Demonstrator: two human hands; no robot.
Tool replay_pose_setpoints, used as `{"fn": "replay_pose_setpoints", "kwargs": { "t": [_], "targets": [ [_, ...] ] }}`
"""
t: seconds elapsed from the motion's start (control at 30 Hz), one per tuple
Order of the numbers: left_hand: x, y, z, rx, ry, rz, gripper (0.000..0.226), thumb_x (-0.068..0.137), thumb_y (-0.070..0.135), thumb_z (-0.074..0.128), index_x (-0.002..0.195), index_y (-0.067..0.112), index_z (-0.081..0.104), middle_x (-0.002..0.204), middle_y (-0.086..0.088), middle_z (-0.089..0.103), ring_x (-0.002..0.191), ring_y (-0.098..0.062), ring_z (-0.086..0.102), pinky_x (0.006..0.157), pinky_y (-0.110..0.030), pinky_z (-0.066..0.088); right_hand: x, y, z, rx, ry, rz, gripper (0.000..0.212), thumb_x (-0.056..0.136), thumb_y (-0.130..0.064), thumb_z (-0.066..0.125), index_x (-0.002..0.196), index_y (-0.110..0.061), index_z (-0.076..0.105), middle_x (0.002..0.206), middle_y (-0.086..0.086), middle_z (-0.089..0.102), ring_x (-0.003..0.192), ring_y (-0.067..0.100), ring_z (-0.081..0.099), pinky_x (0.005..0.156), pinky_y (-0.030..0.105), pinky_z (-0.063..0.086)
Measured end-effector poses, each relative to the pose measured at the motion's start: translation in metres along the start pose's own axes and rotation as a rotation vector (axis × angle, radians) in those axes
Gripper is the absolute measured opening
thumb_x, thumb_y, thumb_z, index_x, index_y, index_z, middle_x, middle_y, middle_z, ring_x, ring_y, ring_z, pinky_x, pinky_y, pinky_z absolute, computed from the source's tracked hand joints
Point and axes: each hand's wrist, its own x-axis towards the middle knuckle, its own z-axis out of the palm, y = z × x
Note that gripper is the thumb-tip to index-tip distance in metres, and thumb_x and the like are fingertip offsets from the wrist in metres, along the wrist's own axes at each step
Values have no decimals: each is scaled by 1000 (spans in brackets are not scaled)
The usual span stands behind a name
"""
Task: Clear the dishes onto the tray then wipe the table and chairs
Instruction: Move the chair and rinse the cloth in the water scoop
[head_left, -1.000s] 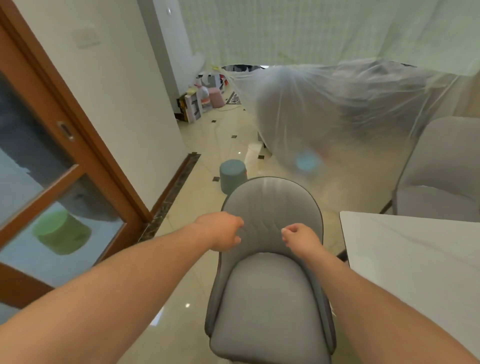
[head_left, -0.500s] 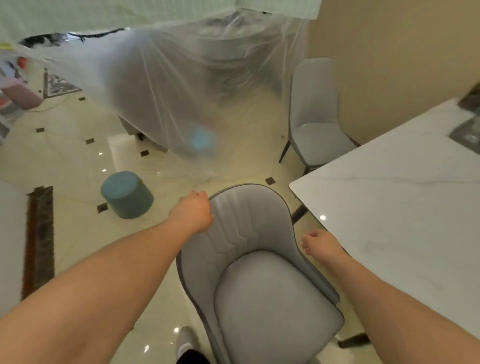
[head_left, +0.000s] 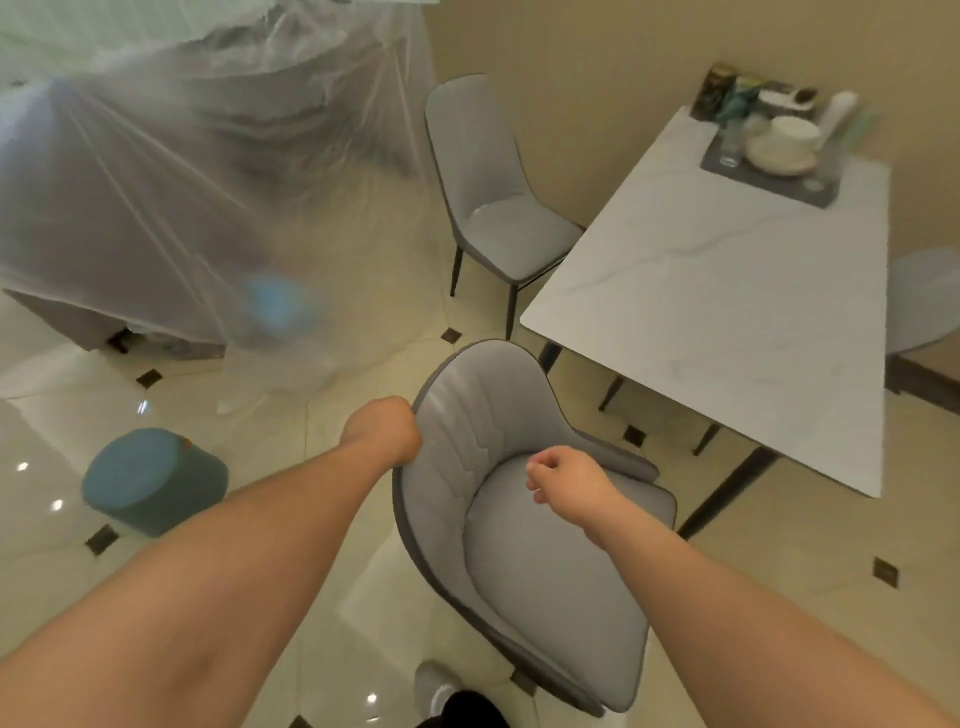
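A grey padded chair (head_left: 545, 561) stands just in front of me, turned at an angle to the white marble table (head_left: 727, 312). My left hand (head_left: 387, 428) grips the left edge of its backrest. Over the seat hovers my right hand (head_left: 566, 480), fingers curled, with nothing visible in it. At the table's far end, a dark tray (head_left: 769, 182) carries stacked white dishes (head_left: 784, 143) and a glass (head_left: 730, 143). A second grey chair (head_left: 498, 208) stands by the wall at the table's left side.
A teal round stool (head_left: 150, 478) sits on the glossy tiled floor to my left. Furniture under a clear plastic sheet (head_left: 197, 182) fills the back left. Part of a third chair (head_left: 924, 296) shows past the table's right edge. Bottles and boxes (head_left: 748, 98) stand behind the tray.
The view has swung right, bringing the table and tray into sight. The chair has turned with my left hand on its backrest. My right hand left the backrest and moved over the seat.
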Motion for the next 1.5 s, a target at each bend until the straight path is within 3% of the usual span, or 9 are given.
{"fn": "replay_pose_setpoints", "kwargs": {
  "t": [0.23, 0.37, 0.5, 0.6, 0.77, 0.93, 1.07, 1.23, 1.5],
  "targets": [
    [-60, -12, 20, -125, -182, 25, 8, 81, 15, 66, 83, 7, 66, 76, -8, 72, 68, -22, 71, 61, -32, 60, -43, 31, 71, 229, 46, 57, 29, 95, -17, 51, 99, 9, 65, 88, 24, 69, 74, 23, 56, 67, 36, 43],
    [-101, -19, 27, -280, -655, 72, 16, 89, 20, 76, 94, 6, 69, 92, -10, 77, 84, -18, 76, 84, -40, 63, -78, 55, 104, 300, 55, 173, 21, 99, -15, 51, 81, -15, 63, 92, 14, 71, 79, 23, 62, 71, 34, 46],
    [-101, -14, 0, -22, -1059, 132, 25, 92, 30, 70, 105, 9, 74, 105, -5, 78, 95, -17, 76, 97, -47, 55, -97, 70, 102, 339, 174, 280, 23, 101, -16, 50, 100, -2, 68, 98, 16, 72, 86, 27, 66, 76, 39, 50],
    [-73, 0, -18, 93, -858, 154, 28, 90, 29, 60, 101, 6, 72, 95, -6, 79, 84, -18, 77, 94, -48, 56, -113, 78, 97, 443, 334, 373, 23, 100, -14, 50, 103, -1, 68, 91, 14, 69, 81, 24, 62, 71, 36, 45],
    [-31, 15, -5, -175, -404, 306, 33, 95, 36, 46, 104, 9, 61, 94, -10, 71, 78, -26, 73, 75, -41, 61, -149, 89, 128, 416, 472, 644, 23, 98, -17, 50, 78, -11, 60, 90, 16, 64, 80, 27, 56, 71, 36, 42],
    [-16, 23, 25, -229, -434, 304, 37, 101, 39, 45, 91, 6, 58, 86, -14, 74, 76, -26, 73, 76, -41, 62, -185, 71, 197, 661, 381, 961, 46, 99, -47, 50, 129, -12, 52, 120, 14, 60, 100, 37, 64, 79, 39, 52],
    [-7, 36, 28, -158, -447, 285, 27, 100, 22, 49, 99, -2, 61, 82, -18, 74, 67, -27, 71, 76, -37, 62, -177, 59, 223, 1170, 465, 920, 37, 102, -45, 49, 119, -12, 53, 105, 18, 70, 80, 26, 73, 69, 34, 60],
    [2, 29, 24, -147, -508, 303, 26, 98, 19, 49, 105, -3, 60, 70, -14, 69, 53, -23, 60, 66, -31, 58, -159, 57, 215, 1074, 545, 989, 18, 99, -25, 55, 97, -8, 55, 84, 18, 62, 62, 23, 68, 56, 29, 56],
    [17, 0, 13, -270, -630, 152, 21, 101, 24, 43, 106, 8, 54, 61, -6, 54, 44, -16, 47, 59, -32, 49, -128, 57, 162, 975, 658, 920, 14, 100, -13, 56, 110, -3, 56, 84, 16, 66, 62, 21, 64, 49, 27, 54]
  ]
}}
